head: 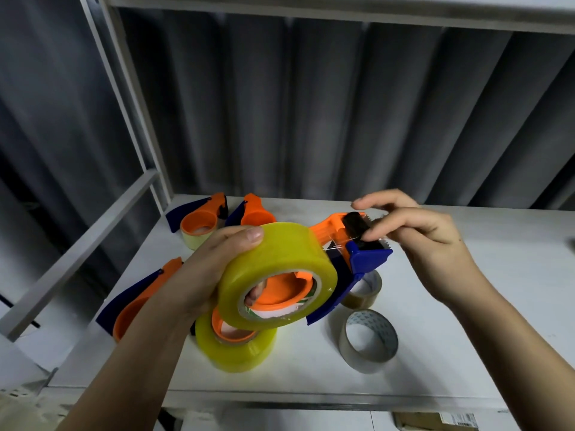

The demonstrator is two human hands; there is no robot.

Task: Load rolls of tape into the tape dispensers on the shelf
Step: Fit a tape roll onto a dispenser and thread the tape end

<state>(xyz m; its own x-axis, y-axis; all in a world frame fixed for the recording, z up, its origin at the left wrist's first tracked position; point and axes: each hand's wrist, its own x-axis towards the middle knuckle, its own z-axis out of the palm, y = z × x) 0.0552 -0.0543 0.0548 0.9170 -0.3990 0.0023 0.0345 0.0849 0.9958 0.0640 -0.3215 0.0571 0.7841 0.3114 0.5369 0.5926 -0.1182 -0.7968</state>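
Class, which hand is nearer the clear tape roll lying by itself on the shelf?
Right hand: above and behind the clear roll. Left hand is farther left, gripping the yellow roll.

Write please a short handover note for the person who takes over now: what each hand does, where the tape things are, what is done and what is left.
Left hand grips the yellow tape roll, already seated on the orange-and-blue dispenser, held above the shelf.
Right hand pinches the tape end at the black roller, near the toothed blade.
Done: a second loaded dispenser lies on the shelf just below; one at the back holds a thin roll.
Left: finish threading this tape. The front-left dispenser appears empty; the back-middle one is partly hidden. Loose: brown roll, clear roll.
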